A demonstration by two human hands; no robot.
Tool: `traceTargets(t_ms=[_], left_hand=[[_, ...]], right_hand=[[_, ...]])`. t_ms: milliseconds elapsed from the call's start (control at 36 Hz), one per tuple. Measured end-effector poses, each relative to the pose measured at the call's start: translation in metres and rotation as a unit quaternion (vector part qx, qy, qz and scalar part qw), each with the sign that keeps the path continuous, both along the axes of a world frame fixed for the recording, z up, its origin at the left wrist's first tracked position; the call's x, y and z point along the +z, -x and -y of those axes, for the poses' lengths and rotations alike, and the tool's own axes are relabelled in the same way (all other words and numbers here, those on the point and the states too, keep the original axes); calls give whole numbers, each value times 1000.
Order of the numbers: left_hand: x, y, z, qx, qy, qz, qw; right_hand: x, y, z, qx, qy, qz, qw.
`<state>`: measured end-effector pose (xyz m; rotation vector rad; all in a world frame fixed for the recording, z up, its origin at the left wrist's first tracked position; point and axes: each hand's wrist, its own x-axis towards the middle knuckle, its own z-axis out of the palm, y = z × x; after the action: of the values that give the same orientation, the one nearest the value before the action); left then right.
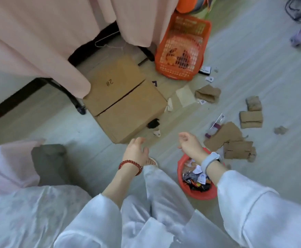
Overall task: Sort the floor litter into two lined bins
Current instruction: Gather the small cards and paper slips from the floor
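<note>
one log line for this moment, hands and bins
left hand: open, empty | right hand: open, empty | red bin: holds wrappers | orange basket: some litter | cardboard scraps: on floor

"#2" handwritten on the cardboard box (121, 97) flap

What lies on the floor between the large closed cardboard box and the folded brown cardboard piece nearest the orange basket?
In the head view, a flat pale paper sheet and a small torn paper scrap lie between the cardboard box and the folded cardboard piece.
</note>
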<state>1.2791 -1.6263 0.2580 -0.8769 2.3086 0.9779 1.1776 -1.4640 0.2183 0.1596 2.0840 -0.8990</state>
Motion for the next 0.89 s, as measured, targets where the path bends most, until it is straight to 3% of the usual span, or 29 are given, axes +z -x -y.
traceTargets(t_ms=[167, 278, 472, 583, 667, 750, 806, 889], left_hand=[[-48, 62, 23, -143, 7, 43, 989], [-118, 103, 33, -252, 40, 64, 965], [-309, 151, 24, -500, 94, 109, 854], [-401, 153, 6, -563, 152, 116, 804], [-459, 158, -3, -586, 157, 109, 787], [-509, 161, -1, -589, 178, 10, 788], [-540, 157, 7, -600, 194, 10, 776], [-572, 160, 19, -593, 240, -57, 766]], right_hand=[[-43, 22, 11, -94, -10, 14, 995], [-110, 26, 14, -191, -19, 2, 981], [-303, 26, 31, -180, -90, -26, 979], [-412, 11, 37, -103, -121, 16, 987], [-474, 1, 44, -69, -130, 8, 989], [-520, -6, 55, -56, -120, -37, 990], [-544, -9, 61, -54, -127, -71, 988], [-564, -13, 72, -90, -123, -124, 980]])
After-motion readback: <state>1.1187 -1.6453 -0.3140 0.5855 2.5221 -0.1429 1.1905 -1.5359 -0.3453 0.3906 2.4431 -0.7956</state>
